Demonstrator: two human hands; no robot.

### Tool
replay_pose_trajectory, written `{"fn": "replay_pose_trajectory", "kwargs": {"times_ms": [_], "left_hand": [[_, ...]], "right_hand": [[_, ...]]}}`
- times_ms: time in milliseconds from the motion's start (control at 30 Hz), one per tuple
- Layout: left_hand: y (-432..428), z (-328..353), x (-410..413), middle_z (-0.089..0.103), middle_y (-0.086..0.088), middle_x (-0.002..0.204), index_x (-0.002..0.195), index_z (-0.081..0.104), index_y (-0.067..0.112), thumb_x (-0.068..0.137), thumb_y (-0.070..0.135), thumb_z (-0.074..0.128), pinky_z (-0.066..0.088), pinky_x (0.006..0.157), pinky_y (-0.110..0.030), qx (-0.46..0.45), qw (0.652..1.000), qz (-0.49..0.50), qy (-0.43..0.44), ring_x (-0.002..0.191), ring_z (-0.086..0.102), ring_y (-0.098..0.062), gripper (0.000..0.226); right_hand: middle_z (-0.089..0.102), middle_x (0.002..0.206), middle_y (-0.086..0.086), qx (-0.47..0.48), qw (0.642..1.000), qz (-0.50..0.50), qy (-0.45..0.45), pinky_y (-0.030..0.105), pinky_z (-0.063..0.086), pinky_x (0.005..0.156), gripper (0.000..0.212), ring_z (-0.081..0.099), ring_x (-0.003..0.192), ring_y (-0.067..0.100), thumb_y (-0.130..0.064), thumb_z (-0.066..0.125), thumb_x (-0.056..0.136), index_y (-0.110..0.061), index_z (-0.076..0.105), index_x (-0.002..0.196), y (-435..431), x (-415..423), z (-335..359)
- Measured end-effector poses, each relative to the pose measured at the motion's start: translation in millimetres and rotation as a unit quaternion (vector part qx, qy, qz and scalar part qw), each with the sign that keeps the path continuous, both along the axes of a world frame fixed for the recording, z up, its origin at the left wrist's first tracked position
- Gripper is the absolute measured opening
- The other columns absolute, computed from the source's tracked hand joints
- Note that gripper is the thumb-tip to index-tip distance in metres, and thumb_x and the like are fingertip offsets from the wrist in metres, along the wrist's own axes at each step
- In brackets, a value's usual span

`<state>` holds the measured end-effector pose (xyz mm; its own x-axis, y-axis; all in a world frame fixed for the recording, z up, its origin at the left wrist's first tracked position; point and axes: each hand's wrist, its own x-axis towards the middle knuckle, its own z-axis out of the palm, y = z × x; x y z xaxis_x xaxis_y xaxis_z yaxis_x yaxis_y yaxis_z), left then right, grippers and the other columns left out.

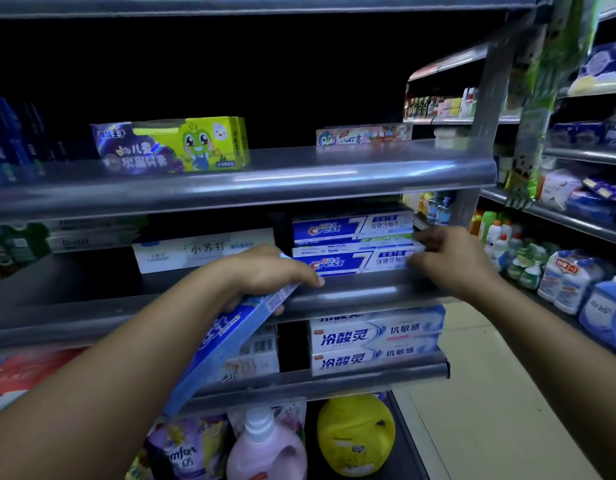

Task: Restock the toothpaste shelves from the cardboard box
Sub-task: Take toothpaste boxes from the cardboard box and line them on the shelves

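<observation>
My left hand point(265, 271) grips a long blue toothpaste box point(223, 344), tilted down to the left in front of the middle shelf's rail point(351, 292). My right hand point(448, 258) pinches the right end of a Crest toothpaste box point(348, 263) in a small stack point(351, 230) on that shelf. A white toothpaste box point(195, 252) lies to the left of the stack. The cardboard box is out of view.
The shelf above point(265, 183) carries a green children's toothpaste box point(171, 147) and a slim pink one point(363, 135). Below sit white-blue toothpaste boxes point(372, 341). Detergent bottles point(268, 448) stand at the bottom. A side rack point(576, 216) with cleaning bottles flanks a tiled aisle point(490, 393) on the right.
</observation>
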<state>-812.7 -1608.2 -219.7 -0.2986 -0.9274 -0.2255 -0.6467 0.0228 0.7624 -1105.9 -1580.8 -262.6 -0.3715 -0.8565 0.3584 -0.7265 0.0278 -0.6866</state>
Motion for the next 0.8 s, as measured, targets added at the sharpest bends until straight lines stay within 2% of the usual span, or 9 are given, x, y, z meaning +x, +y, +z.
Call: {"fn": "replay_pose_trajectory", "kwargs": {"times_ms": [133,233,333,400,467,567,667,733,800], "left_hand": [[4.5,-2.6,3.9,0.067,-0.003,0.068,0.097,0.072,0.015,0.063,0.054,0.090,0.053,0.053,-0.028,-0.009,0.998,0.028,0.052,0.055,0.069,-0.021,0.055],[13.0,-5.7,9.5,0.064,0.003,0.059,0.083,0.072,0.019,0.064,0.060,0.087,0.049,0.050,-0.024,-0.043,0.987,0.058,0.144,0.052,0.066,-0.017,0.048],[24.7,-9.2,9.5,0.070,0.009,0.064,0.098,0.074,0.012,0.074,0.054,0.083,0.052,0.051,-0.022,-0.060,0.959,0.079,0.267,0.054,0.066,-0.010,0.049],[31.3,-10.8,6.0,0.073,0.011,0.065,0.109,0.071,0.011,0.079,0.053,0.079,0.053,0.049,-0.021,-0.041,0.932,0.116,0.341,0.053,0.067,-0.008,0.052],[36.1,-12.0,3.4,0.067,0.007,0.055,0.106,0.067,0.014,0.079,0.055,0.077,0.049,0.045,-0.021,0.001,0.897,0.158,0.412,0.046,0.062,-0.009,0.050],[42.3,-9.8,-0.5,0.063,-0.007,0.058,0.099,0.059,0.017,0.082,0.053,0.076,0.050,0.045,-0.025,0.045,0.846,0.206,0.490,0.045,0.059,-0.013,0.043],[48.1,-6.6,-4.7,0.066,-0.018,0.097,0.120,0.057,0.018,0.081,0.055,0.077,0.056,0.047,-0.037,0.064,0.817,0.235,0.522,0.071,0.068,-0.024,0.057],[52.5,-5.2,-5.3,0.066,-0.014,0.091,0.112,0.059,0.019,0.080,0.061,0.074,0.059,0.052,-0.040,0.075,0.814,0.215,0.535,0.061,0.070,-0.023,0.055],[57.3,-5.4,-0.4,0.065,-0.008,0.073,0.099,0.058,0.015,0.083,0.066,0.067,0.061,0.058,-0.038,0.079,0.808,0.147,0.565,0.054,0.068,-0.020,0.054]], "right_hand": [[0.067,0.131,0.005,0.003,1.000,0.004,-0.028,0.042,0.052,0.097,0.056,0.065,0.111,0.023,-0.026,0.078,0.084,-0.016,0.061,0.136,2.2,0.1,-4.4],[0.064,0.135,0.004,-0.067,0.997,-0.040,0.013,0.044,0.049,0.101,0.058,0.059,0.123,0.028,-0.037,0.074,0.088,-0.018,0.056,0.140,16.8,5.9,-8.8],[0.070,0.115,-0.001,-0.191,0.980,-0.022,0.052,0.043,0.052,0.092,0.042,0.063,0.109,0.025,-0.035,0.069,0.088,-0.020,0.064,0.127,45.5,33.2,-13.3],[0.071,0.100,-0.014,-0.210,0.976,0.053,0.005,0.032,0.055,0.084,0.036,0.067,0.097,0.011,-0.042,0.070,0.084,-0.027,0.069,0.117,67.4,62.3,-21.5],[0.072,0.097,-0.019,-0.138,0.974,0.161,-0.074,0.024,0.057,0.078,0.040,0.068,0.091,0.001,-0.057,0.072,0.076,-0.037,0.069,0.110,88.0,92.6,-34.2],[0.065,0.114,-0.023,0.016,0.942,0.297,-0.155,0.035,0.061,0.078,0.066,0.069,0.091,0.009,-0.074,0.078,0.060,-0.053,0.059,0.119,109.4,122.9,-54.5],[0.067,0.117,-0.015,0.014,0.923,0.327,-0.202,0.041,0.060,0.084,0.067,0.070,0.095,0.015,-0.048,0.090,0.062,-0.046,0.059,0.121,114.7,131.5,-66.9],[0.073,0.110,-0.003,-0.023,0.919,0.310,-0.241,0.040,0.059,0.085,0.052,0.071,0.095,0.016,-0.022,0.092,0.068,-0.036,0.068,0.111,114.5,131.9,-67.8],[0.077,0.098,0.006,-0.048,0.906,0.294,-0.301,0.035,0.060,0.075,0.042,0.071,0.082,0.016,-0.005,0.090,0.069,-0.024,0.074,0.103,114.8,129.4,-65.6]]}}
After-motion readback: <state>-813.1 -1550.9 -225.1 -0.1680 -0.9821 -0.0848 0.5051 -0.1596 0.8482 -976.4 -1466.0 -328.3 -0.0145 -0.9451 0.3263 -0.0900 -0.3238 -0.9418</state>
